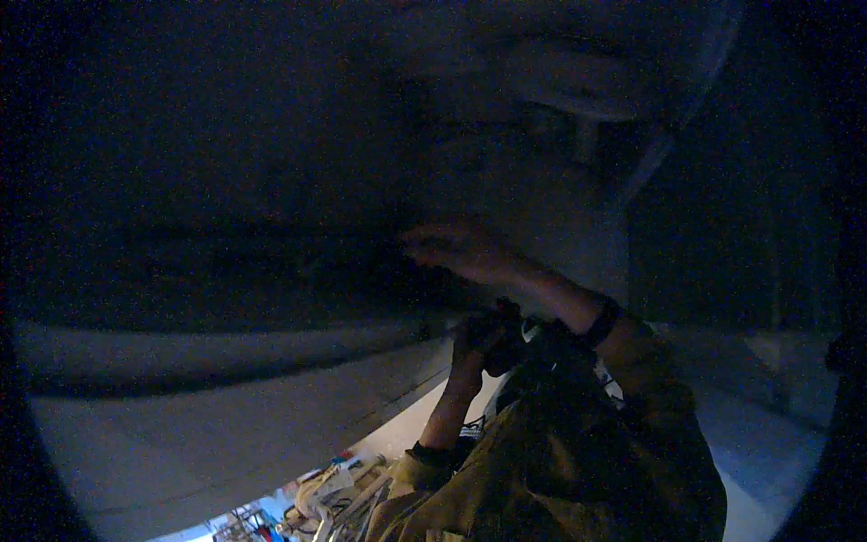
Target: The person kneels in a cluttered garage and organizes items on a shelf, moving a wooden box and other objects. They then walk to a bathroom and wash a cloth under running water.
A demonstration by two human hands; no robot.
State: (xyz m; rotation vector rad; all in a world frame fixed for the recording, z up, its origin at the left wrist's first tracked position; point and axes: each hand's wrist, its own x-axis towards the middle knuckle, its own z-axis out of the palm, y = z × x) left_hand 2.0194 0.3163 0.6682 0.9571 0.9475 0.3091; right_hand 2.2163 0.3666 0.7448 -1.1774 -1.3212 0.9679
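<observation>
The scene is very dark. My right hand (465, 250) reaches leftward into the shadow, its fingers stretched out and slightly apart beside a dark recess. Nothing shows in its grasp, though the fingertips fade into the dark. Lower and nearer to my body, my left hand (479, 348) is closed around a black object (504, 336), whose kind I cannot make out. Both forearms come out of brown sleeves (542, 470), with a dark band on each wrist.
A long pale curved panel (226, 425) runs along the left, with a dark groove in it. Dim rounded shapes (578, 86) hang overhead at the far side. Beyond the panel's lower edge lies a lit, cluttered area (330, 497). A bluish surface (768, 434) is at the right.
</observation>
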